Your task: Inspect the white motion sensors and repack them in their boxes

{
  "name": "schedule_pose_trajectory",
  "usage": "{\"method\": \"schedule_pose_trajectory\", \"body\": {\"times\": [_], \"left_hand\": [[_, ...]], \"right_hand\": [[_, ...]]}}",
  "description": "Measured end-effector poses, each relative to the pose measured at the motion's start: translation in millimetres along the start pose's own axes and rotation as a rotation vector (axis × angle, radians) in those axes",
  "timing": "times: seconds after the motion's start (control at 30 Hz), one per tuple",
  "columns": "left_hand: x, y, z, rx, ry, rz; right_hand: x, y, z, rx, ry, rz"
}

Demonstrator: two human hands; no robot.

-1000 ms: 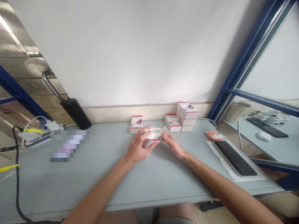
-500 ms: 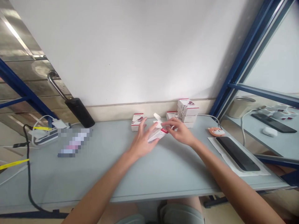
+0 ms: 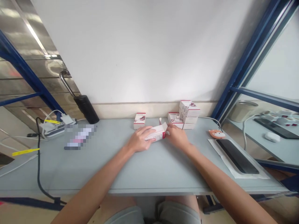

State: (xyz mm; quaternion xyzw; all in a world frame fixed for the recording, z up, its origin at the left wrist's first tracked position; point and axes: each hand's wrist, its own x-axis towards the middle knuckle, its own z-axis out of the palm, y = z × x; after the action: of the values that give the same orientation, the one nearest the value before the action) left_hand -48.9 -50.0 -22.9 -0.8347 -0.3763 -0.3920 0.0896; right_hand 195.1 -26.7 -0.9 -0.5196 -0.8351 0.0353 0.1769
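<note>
In the head view, a small white carton with red print [image 3: 156, 133] lies on its side at the middle of the desk, its flaps standing open at the right end. My left hand [image 3: 139, 140] is wrapped round the carton's left part, thumb in front and fingers over the top. At the open end, my right hand [image 3: 177, 136] has its curled fingers against the flaps; its fingertips are partly hidden. Behind my left hand stands a similar closed carton [image 3: 140, 120]. Another carton [image 3: 174, 118] and a stack of several cartons [image 3: 189, 113] stand behind my right hand.
To the right are an orange animal-face object [image 3: 216, 134] and a dark phone-like slab [image 3: 237, 156] on white paper. A black cylinder with a metal hook [image 3: 86, 109], a power strip [image 3: 58, 128] and cables [image 3: 39, 168] occupy the left. A wall panel [image 3: 144, 53] rises behind.
The carton has tipped from a slant to lying nearly level, its open end now facing right. My left fingers have closed over it; my right hand has moved lower, to the flaps. The view shifted slightly.
</note>
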Motion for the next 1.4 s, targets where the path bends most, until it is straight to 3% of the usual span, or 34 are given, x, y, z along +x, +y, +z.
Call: {"method": "schedule_pose_trajectory", "body": {"times": [0.23,0.43,0.63,0.8,1.0,1.17,1.4], "left_hand": [[5.0,-2.9,-10.5,-0.048,-0.084,0.004],[12.7,-3.1,-21.7,-0.063,-0.171,-0.066],[17.8,-3.2,-39.4,-0.058,-0.199,-0.200],[20.2,-3.5,-52.5,-0.073,-0.180,-0.241],[17.3,-0.2,-51.3,-0.086,-0.173,-0.236],[16.0,3.3,-45.0,-0.084,-0.190,-0.255],[17.1,2.8,-36.8,-0.058,-0.143,-0.317]], "right_hand": [[5.2,-16.5,1.4,-0.172,-0.078,-0.029],[12.6,-14.7,4.4,-0.104,-0.044,0.021],[6.6,5.3,-0.4,0.157,0.087,0.100],[8.6,24.0,-2.8,0.581,0.220,0.167],[10.1,24.6,-4.3,1.086,0.139,0.081],[4.3,18.4,-8.4,1.173,0.072,0.103],[11.6,25.9,-11.5,1.199,0.332,0.222]]}}
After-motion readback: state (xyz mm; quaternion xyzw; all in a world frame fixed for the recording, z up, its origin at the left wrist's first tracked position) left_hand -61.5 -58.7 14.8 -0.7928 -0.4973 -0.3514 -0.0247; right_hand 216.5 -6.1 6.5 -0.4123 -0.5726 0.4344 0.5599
